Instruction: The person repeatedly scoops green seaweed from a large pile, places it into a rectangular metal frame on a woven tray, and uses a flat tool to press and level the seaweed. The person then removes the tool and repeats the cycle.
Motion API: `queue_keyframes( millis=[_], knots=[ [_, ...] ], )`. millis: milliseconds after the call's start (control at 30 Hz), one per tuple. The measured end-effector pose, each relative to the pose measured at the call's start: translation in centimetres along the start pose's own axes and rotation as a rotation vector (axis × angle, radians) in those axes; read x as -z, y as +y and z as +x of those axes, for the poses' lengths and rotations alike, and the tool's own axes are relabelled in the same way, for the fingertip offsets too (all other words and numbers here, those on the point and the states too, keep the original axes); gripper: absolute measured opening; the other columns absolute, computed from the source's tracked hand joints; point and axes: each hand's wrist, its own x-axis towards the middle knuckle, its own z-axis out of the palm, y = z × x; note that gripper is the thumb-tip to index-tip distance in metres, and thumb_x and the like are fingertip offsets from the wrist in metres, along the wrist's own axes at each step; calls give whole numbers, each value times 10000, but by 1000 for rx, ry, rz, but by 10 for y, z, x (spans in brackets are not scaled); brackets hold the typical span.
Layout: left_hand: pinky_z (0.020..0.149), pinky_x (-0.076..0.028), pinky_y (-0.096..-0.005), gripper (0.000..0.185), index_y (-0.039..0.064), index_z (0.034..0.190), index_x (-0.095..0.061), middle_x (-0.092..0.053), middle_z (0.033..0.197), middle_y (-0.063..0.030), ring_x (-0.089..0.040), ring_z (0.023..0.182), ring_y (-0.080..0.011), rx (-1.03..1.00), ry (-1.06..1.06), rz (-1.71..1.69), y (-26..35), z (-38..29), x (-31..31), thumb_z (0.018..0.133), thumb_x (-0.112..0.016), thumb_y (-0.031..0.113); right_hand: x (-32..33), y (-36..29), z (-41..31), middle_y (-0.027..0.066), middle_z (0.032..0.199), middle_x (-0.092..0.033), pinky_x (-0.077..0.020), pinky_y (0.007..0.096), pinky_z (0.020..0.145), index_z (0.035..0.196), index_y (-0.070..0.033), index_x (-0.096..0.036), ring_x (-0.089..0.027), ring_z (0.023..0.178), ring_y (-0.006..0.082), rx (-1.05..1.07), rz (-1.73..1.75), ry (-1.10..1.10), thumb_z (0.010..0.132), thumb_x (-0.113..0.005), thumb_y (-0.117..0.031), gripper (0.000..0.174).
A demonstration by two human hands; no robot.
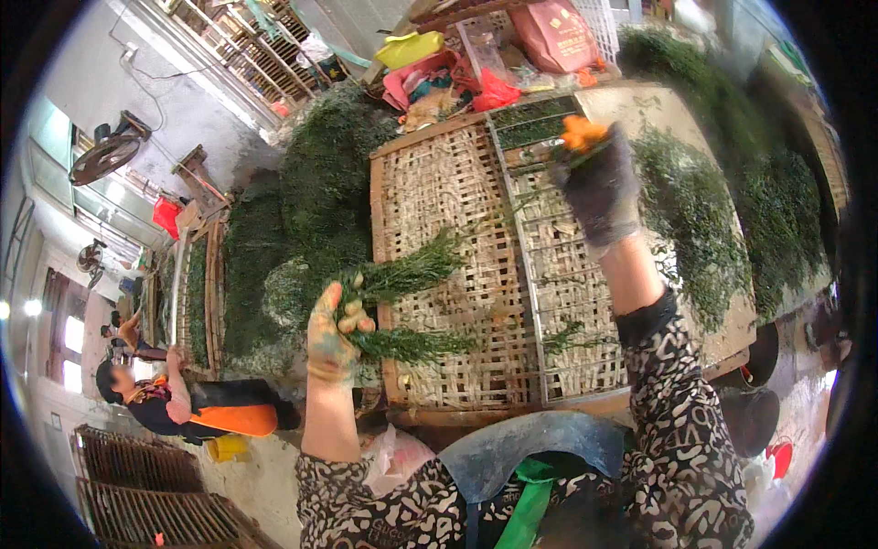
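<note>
My left hand (333, 340), in a stained tan glove, grips bunches of feathery green sprigs (411, 271) at the left edge of a woven bamboo tray (446, 192) with a wooden frame. The bunches stick out to the right over the weave. Above the tray's far right part is my right hand (600, 185) in a dark grey glove, blurred. Something bright orange (583, 132) shows at its fingertips; whether it is part of the glove, or whether the hand holds anything, is unclear. A thin metal frame (525, 274) with crossbars lies over the tray's right side. Loose sprigs (564, 337) lie under it.
Heaps of greens (329, 165) stand left of the tray. More greens (686, 219) lie on a pale board (734, 302) at the right. Bags and a pink container (405, 86) crowd the far edge. A co-worker (171, 401) stands at the left.
</note>
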Motion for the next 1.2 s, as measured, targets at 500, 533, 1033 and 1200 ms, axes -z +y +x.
queue_keyframes(
  millis=[500,533,1033,1200],
  knots=[
    [770,-537,-337,463,19,1265,-592,-702,890,-82,-658,759,-163,602,-1138,782,-118,37,-154,914,-724,290,102,44,-67,112,1267,-634,-504,495,980,1347,-59,-554,-611,1143,276,-533,-398,98,965,-608,-478,570],
    [746,-539,-318,404,37,1145,-657,-717,916,-71,-660,767,-165,457,-1158,712,-121,46,-149,901,-741,349,103,32,-53,92,1106,-684,-550,410,905,1227,-42,-633,-656,994,224,-603,-168,375,971,-627,-345,397],
    [678,-557,-351,315,-71,1140,-695,-726,933,-139,-687,727,-218,307,-345,596,-179,301,-181,970,-620,183,189,-167,145,77,1036,-734,-584,418,779,1127,-124,-707,-706,916,268,-507,-1595,427,781,-812,-266,388],
    [837,-513,-372,308,-66,1097,-704,-725,896,-121,-693,759,-225,368,-357,339,-208,327,-146,906,-696,176,183,-113,135,140,964,-748,-562,350,807,1071,-118,-721,-732,882,244,70,-1968,287,856,-700,-230,243]
  ],
)
